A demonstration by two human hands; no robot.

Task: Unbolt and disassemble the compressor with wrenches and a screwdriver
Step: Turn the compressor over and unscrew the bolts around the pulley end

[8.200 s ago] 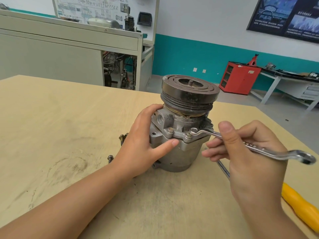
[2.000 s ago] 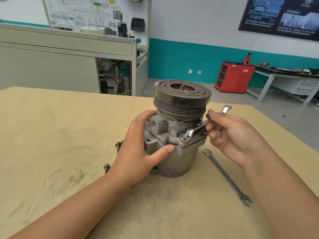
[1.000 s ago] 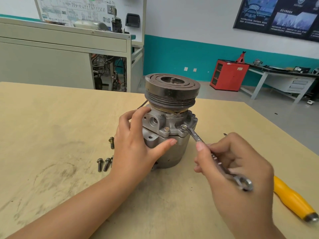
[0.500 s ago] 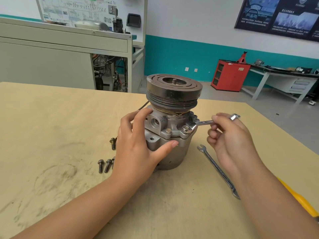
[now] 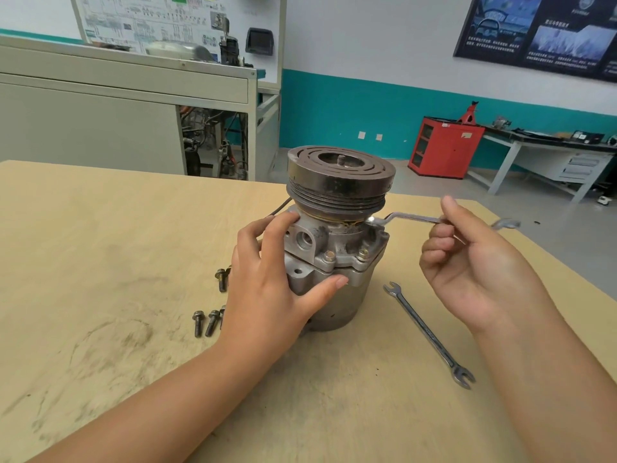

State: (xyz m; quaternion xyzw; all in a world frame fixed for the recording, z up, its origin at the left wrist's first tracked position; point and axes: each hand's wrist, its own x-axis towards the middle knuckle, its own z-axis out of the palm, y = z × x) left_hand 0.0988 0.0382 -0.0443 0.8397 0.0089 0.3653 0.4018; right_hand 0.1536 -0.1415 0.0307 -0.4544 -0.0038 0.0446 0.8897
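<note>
The left hand (image 5: 267, 295) wraps the compressor (image 5: 334, 262) housing, thumb across the front seam, fingers curled over the port block; the right hand (image 5: 474, 272) pinches the shank of the ring wrench (image 5: 414, 218) between thumb and curled fingers; its far head tucks under the pulley (image 5: 340, 178), and whether it sits on a bolt I cannot tell. Done well, I judge: seat the ring fully, brace with the left hand, swing short arcs. The compressor stands between the hands, long axis upright, pulley uppermost; the held wrench lies roughly level; a second wrench (image 5: 429, 335) lies beneath the right hand; loose bolts (image 5: 205, 324) lie just left of the left hand.
</note>
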